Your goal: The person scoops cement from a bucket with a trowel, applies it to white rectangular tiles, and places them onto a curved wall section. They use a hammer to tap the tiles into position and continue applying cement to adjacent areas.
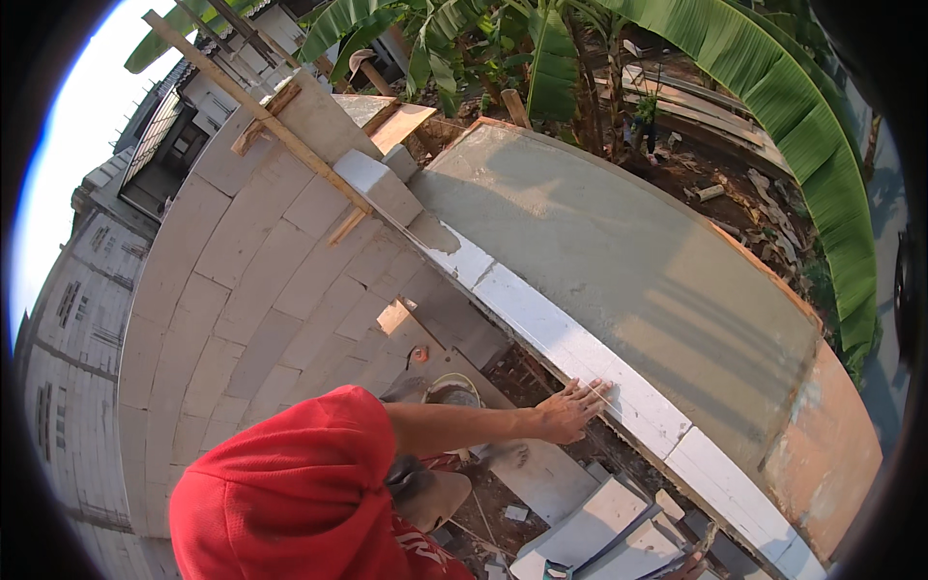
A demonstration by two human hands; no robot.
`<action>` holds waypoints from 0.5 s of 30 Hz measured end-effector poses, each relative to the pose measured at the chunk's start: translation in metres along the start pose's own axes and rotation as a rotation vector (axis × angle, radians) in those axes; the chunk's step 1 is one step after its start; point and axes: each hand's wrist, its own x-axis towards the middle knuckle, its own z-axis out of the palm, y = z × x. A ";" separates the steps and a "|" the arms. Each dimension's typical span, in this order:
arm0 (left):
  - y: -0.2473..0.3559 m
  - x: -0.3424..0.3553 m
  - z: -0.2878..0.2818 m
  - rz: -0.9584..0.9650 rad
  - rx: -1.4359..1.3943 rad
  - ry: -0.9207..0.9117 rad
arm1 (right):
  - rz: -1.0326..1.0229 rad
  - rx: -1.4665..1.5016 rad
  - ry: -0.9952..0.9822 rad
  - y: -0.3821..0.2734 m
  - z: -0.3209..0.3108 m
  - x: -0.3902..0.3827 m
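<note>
My left hand (570,411), reaching out from a red sleeve, rests on the inner edge of a row of white lightweight blocks (551,333). Its fingers are stretched out toward the block's top and hold nothing. A thin string seems to pass close by the fingertips. Low in the picture, a brownish shape (688,563) beside the block row may be part of my right hand; its fingers cannot be made out. Along the far side of the blocks lies a grey, smooth mortar slab (619,251).
A block wall (261,251) rises at left, with a wooden batten (256,111) leaning across its top corner. Below stand a bucket (452,390), boards and pale blocks (590,522). Loose white blocks (379,187) sit at the row's far end. Banana leaves (773,106) overhang the slab.
</note>
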 end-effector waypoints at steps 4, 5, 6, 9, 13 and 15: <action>-0.048 -0.087 -0.022 -0.026 -0.096 -0.022 | 0.415 0.309 -0.271 -0.045 0.029 -0.168; -0.063 -0.114 -0.036 -0.058 -0.151 0.000 | 0.507 0.383 -0.344 -0.054 0.035 -0.202; -0.080 -0.141 -0.053 -0.205 -0.159 -0.020 | 0.595 0.460 -0.422 -0.062 0.043 -0.235; -0.156 -0.241 -0.099 -0.528 -0.069 0.201 | 0.715 0.806 -0.766 -0.098 0.092 -0.314; -0.271 -0.335 -0.173 -0.821 -0.039 0.571 | 0.807 0.269 -0.965 -0.091 0.154 -0.408; -0.337 -0.372 -0.201 -0.899 0.005 0.659 | 0.744 -0.073 -1.013 -0.077 0.183 -0.452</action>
